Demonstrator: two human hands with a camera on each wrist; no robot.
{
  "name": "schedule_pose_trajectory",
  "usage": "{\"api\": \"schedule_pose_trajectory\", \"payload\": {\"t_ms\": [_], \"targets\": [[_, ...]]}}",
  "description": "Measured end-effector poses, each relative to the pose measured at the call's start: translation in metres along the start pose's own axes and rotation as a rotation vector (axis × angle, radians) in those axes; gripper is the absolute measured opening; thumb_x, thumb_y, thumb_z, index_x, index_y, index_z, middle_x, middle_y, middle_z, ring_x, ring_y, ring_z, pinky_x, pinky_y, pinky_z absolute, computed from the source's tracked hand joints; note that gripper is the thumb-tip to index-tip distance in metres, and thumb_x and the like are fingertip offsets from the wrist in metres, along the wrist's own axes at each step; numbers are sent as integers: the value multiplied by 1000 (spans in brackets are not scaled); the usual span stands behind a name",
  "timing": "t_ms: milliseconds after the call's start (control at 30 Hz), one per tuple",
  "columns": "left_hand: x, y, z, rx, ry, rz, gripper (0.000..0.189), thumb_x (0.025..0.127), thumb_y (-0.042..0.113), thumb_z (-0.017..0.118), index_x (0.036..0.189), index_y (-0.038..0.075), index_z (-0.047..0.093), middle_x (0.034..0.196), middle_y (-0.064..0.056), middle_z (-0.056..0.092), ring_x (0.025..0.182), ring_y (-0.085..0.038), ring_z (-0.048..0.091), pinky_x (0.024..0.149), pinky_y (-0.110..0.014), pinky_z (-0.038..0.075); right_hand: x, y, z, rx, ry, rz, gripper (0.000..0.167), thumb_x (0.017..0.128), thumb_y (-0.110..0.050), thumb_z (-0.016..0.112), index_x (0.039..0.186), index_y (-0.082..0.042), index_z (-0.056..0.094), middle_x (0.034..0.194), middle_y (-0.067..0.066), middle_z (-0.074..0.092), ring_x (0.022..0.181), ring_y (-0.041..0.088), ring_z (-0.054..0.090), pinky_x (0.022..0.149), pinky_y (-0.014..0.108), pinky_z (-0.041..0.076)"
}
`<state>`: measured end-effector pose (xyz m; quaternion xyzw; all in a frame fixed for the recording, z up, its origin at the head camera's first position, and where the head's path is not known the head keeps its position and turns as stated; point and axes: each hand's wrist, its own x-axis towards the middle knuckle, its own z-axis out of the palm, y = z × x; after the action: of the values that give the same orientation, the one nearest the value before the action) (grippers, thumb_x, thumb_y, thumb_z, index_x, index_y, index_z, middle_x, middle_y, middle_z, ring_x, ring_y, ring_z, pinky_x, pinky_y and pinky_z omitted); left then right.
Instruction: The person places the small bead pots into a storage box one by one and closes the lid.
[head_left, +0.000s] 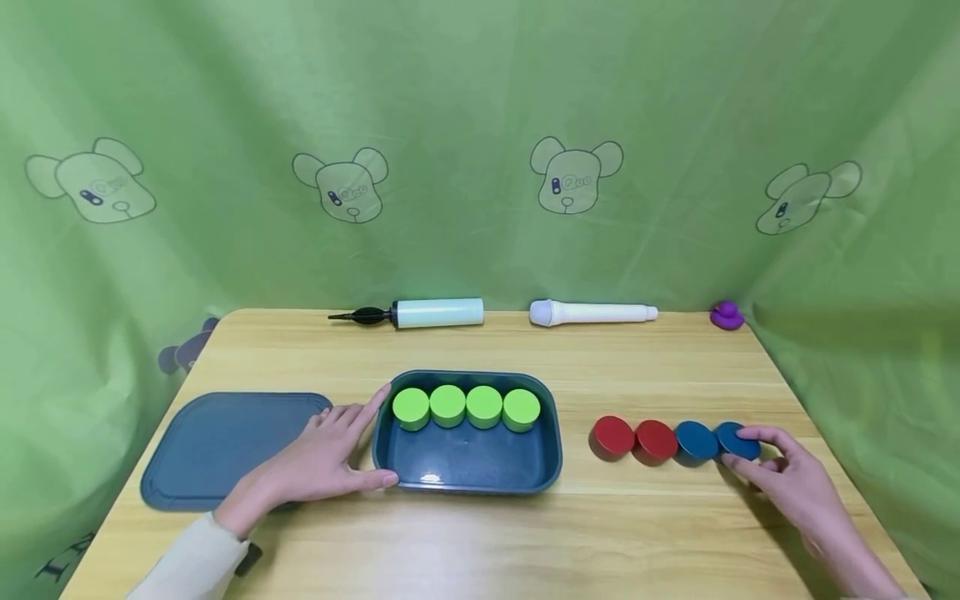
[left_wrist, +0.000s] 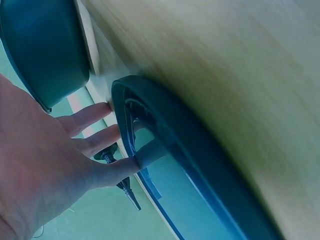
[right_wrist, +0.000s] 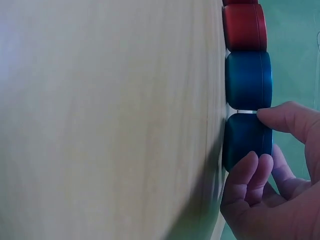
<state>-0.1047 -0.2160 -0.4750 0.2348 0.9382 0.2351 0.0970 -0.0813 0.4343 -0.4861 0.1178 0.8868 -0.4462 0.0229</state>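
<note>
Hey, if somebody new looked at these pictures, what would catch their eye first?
Probably the four lime-green round tins, lined along the far side inside the dark blue tray, whose left end the left hand touches. Then the row to the tray's right: two red tins, then two blue tins, with the right hand gripping the outermost blue one.

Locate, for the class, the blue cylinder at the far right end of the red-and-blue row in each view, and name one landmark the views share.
Head: the blue cylinder is right of centre, below mid-height.
Left wrist: not in it.
Right wrist: the blue cylinder is right of centre, just below mid-height, lowest in the row.
Shared landmark: the wooden table, in all three.
</note>
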Motion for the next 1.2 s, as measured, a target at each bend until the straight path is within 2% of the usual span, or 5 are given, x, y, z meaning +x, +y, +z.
{"api": "schedule_pose_trajectory", "payload": {"t_ms": [233, 400, 633, 967, 1200], "targets": [[1, -1, 1, 4, -4, 0, 117, 93, 84, 64, 178, 34, 1, 167, -24, 42, 154, -53, 33, 116, -85, 16, -7, -1, 1, 12, 72, 35, 32, 102, -35, 82, 126, -34, 62, 79, 0, 64, 68, 15, 57, 55, 31, 44], [1, -1, 1, 6, -3, 2, 117, 92, 84, 64, 178, 33, 2, 166, -24, 42, 154, -53, 35, 116, -85, 17, -13, -8, 1, 101, 183, 29, 33, 100, -26, 84, 126, -37, 66, 76, -5, 65, 65, 13, 62, 54, 28, 47], [1, 0, 1, 4, -2, 2, 118, 92, 83, 65, 178, 31, 3, 166, -25, 42, 154, -53, 35, 116, -85, 18, -22, -25, 6, 153, 313, 4, 39, 99, -20, 86, 131, -34, 69, 79, -8, 60, 70, 6, 55, 49, 24, 43], [0, 1, -2, 5, 1, 6, 117, 93, 83, 64, 178, 31, 3, 167, -24, 42, 154, -53, 35, 116, -85, 17, -34, -56, 19, 236, 314, -40, 41, 98, -16, 86, 136, -25, 70, 86, -8, 61, 74, 4, 58, 52, 22, 44], [0, 1, -2, 7, -3, 1, 117, 93, 84, 63, 178, 31, 3, 167, -24, 41, 155, -53, 33, 117, -85, 17, -39, -75, 34, 336, 241, -109, 43, 99, -10, 84, 138, -15, 69, 114, -3, 57, 84, 4, 58, 63, 14, 50]]}}
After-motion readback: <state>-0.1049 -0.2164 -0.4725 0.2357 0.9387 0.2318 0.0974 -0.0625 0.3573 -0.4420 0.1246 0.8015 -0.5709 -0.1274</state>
